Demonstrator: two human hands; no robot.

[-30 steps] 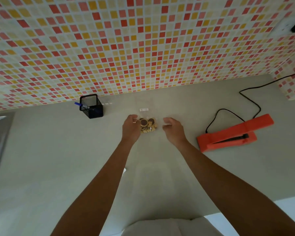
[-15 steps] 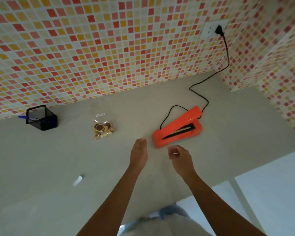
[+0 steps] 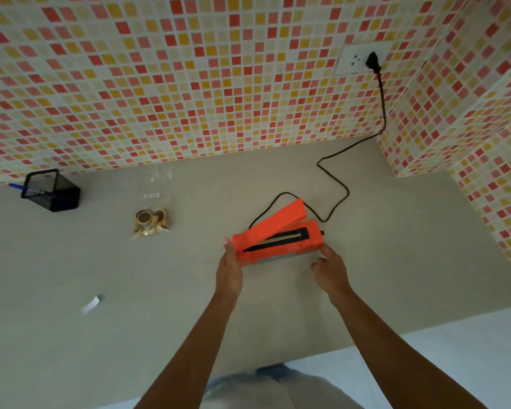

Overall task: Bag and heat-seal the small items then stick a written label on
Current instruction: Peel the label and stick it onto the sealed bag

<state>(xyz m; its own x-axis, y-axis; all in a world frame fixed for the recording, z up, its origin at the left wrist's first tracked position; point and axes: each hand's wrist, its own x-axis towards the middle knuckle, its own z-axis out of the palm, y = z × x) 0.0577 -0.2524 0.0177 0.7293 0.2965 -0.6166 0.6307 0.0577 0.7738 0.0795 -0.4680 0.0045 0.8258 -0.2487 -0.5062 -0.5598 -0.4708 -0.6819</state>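
Observation:
An orange heat sealer [image 3: 275,234] lies on the grey counter with its lid raised and its black sealing strip showing. My left hand [image 3: 229,268] grips its left end and my right hand [image 3: 331,268] holds its right front corner. A clear plastic bag [image 3: 152,215] with several small brown and gold items in it lies flat to the left of the sealer, apart from both hands. A small white label [image 3: 152,195] sits on the bag's upper part. A white paper strip [image 3: 90,304] lies near the counter's front left.
A black mesh pen holder [image 3: 53,191] with a blue pen stands at the back left by the tiled wall. The sealer's black cord [image 3: 335,184] runs back to a wall socket [image 3: 363,59]. The counter's front edge [image 3: 366,346] is close to my body.
Both hands left the bag, moved right and took hold of the sealer's ends. The view has swung right, so the bag now lies at the left.

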